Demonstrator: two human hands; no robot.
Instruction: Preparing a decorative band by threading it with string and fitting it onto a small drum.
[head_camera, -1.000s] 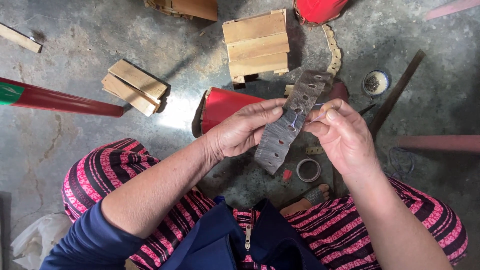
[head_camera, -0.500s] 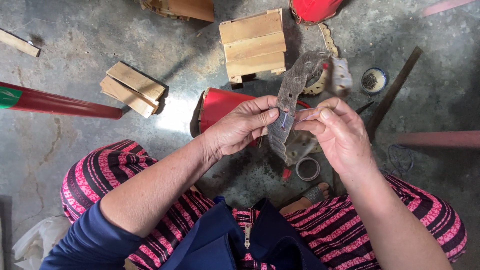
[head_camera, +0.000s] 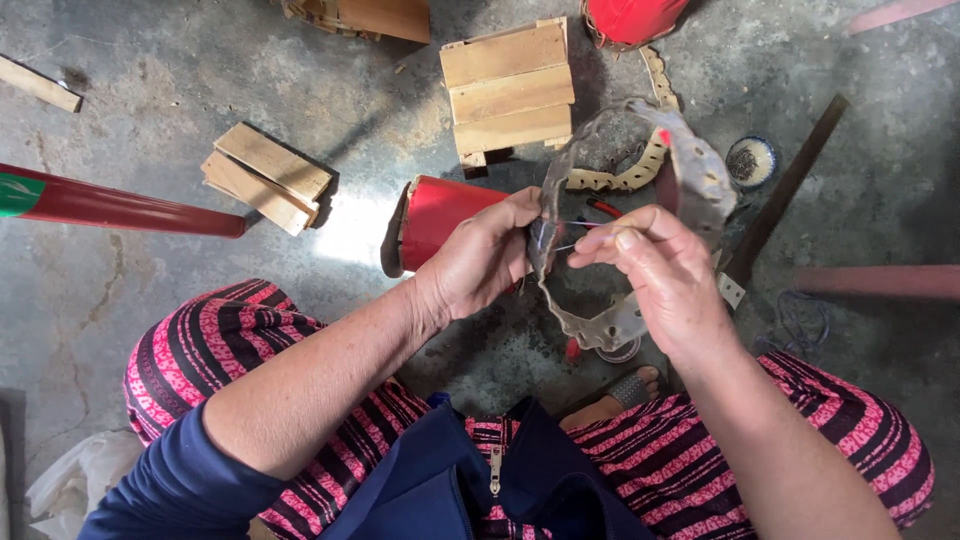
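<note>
Left hand (head_camera: 480, 265) is pinching the grey scalloped leather strip (head_camera: 700, 175) looped over the red block (head_camera: 445, 215), right hand (head_camera: 665, 275) is gripping the needle, mid-stitch, probably needing a steady pull.

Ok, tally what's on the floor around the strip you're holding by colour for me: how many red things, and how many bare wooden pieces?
Red: 3, the red cylinder by the left hand, the red pole, the red object at the top edge.
Bare wood: 4, the slatted block, the plank stack, the wood strip, the wooden piece at the top edge.
Total: 7.
</note>
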